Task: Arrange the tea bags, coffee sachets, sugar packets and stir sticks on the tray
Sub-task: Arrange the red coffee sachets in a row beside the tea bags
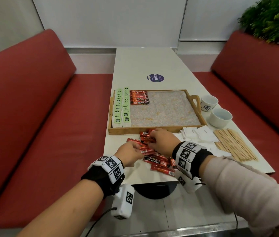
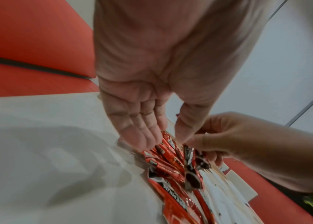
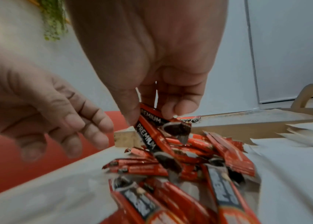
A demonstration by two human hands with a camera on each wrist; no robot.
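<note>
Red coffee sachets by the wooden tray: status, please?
Right hand pinching red coffee sachets. Left hand open, touching the loose pile. Wooden tray holds green tea bags, one sachet row. Nothing blocking.

Tea bags (image 1: pixel 121 106) line the tray (image 1: pixel 152 130)'s left side, coffee sachets (image 1: pixel 139 97) beside them — loose sachets (image 1: pixel 157 161) before it, stir sticks (image 1: pixel 234 144) right.

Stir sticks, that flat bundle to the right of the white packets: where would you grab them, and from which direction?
Judging by their pose, take the stir sticks across the middle of the bundle, coming from above with the right hand. They lie flat and parallel on the table, so a pinch across their width should gather several at once. The white sugar packets touch the left edge, so the open right side looks easier.
</note>
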